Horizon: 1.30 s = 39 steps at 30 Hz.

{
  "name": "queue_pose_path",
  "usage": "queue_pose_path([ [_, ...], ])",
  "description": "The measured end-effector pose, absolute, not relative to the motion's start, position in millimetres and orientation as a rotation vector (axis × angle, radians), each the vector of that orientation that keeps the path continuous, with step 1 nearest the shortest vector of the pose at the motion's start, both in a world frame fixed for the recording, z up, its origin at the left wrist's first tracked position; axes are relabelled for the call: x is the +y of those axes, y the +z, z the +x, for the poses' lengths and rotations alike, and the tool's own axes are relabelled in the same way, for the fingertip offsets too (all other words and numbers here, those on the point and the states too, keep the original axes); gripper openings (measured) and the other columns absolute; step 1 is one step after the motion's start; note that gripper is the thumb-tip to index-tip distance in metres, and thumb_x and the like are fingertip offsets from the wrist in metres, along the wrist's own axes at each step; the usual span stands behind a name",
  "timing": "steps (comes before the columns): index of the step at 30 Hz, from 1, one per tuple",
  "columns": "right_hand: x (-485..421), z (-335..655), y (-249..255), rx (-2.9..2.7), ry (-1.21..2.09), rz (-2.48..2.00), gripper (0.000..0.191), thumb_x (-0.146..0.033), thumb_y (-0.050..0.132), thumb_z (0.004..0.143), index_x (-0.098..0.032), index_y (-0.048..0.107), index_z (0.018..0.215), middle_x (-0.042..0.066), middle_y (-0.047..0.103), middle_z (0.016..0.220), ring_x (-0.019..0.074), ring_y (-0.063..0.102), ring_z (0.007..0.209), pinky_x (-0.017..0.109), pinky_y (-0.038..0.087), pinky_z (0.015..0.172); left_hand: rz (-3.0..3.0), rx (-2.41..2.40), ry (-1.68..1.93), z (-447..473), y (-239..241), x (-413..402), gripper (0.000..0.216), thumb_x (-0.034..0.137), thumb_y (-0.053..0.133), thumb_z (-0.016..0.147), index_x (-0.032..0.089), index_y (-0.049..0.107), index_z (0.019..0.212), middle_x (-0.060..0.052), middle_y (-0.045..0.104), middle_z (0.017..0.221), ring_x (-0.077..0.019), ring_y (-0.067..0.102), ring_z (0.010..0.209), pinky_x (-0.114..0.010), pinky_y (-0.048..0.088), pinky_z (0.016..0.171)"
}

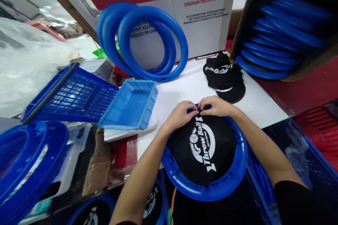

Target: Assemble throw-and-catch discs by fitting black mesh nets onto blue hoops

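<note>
At the blue ring's (206, 191) far rim, the left hand (182, 115) and right hand (218, 106) pinch the black mesh disc (203, 147), fingers closed on its edge. They sit side by side, probably to press one spot together.

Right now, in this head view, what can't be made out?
Head view:
- Grip of left hand and right hand on the blue ring rim: hidden by curled fingers.
- Boxed rings: blurred, shadowed by their box; uncountable.
- Carton small print: too small.
- Lower disc: partly covered by the left forearm.
</note>
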State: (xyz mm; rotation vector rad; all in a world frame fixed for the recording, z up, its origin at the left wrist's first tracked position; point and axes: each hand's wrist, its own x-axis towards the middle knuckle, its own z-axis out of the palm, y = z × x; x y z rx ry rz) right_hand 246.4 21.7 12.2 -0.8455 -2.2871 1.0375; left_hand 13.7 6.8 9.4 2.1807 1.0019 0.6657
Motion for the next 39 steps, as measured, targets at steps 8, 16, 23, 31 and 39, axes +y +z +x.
queue_pose_path([
  [8, 24, 245, 9, -2.232, 0.977, -0.931, 0.013, -0.026, 0.067, 0.091, -0.019, 0.074, 0.083, 0.006, 0.076, 0.096, 0.0209, 0.071, 0.091, 0.034, 0.053, 0.087, 2.039, 1.142, 0.662, 16, 3, 10, 0.011, 0.025, 0.069, 0.089, 0.021, 0.079, 0.087, -0.004, 0.080, 0.095, -0.0237, 0.072, 0.095, -0.035, 0.053, 0.094],
  [16, 23, 242, 7, -2.239, 0.918, -0.956, 0.012, -0.021, 0.065, 0.089, -0.019, 0.073, 0.080, 0.006, 0.076, 0.093, 0.0201, 0.070, 0.088, 0.033, 0.052, 0.084, 1.995, 1.193, 0.574, 19, 6, 12, 0.019, 0.027, 0.062, 0.089, 0.019, 0.080, 0.087, -0.005, 0.081, 0.097, -0.0242, 0.072, 0.095, -0.034, 0.052, 0.095],
  [23, 21, 238, 7, -2.219, 0.887, -1.003, 0.012, -0.021, 0.065, 0.089, -0.019, 0.072, 0.079, 0.005, 0.074, 0.088, 0.0188, 0.068, 0.084, 0.032, 0.050, 0.081, 1.942, 1.199, 0.581, 21, 7, 14, 0.022, 0.030, 0.060, 0.085, 0.018, 0.078, 0.083, -0.005, 0.080, 0.090, -0.0235, 0.071, 0.089, -0.033, 0.053, 0.089],
  [31, 25, 239, 2, -2.177, 0.945, -0.965, 0.012, -0.023, 0.065, 0.088, -0.019, 0.072, 0.079, 0.005, 0.074, 0.090, 0.0195, 0.069, 0.085, 0.032, 0.051, 0.082, 1.870, 1.225, 0.632, 23, 7, 12, 0.024, 0.032, 0.058, 0.082, 0.016, 0.076, 0.078, -0.003, 0.077, 0.080, -0.0213, 0.069, 0.082, -0.029, 0.051, 0.080],
  [39, 25, 237, -2, -2.160, 0.896, -0.978, 0.012, -0.022, 0.064, 0.085, -0.019, 0.071, 0.075, 0.005, 0.073, 0.087, 0.0193, 0.068, 0.082, 0.032, 0.050, 0.080, 1.901, 1.251, 0.624, 25, 7, 11, 0.023, 0.030, 0.059, 0.079, 0.016, 0.077, 0.079, -0.005, 0.078, 0.082, -0.0213, 0.069, 0.082, -0.030, 0.050, 0.079],
])
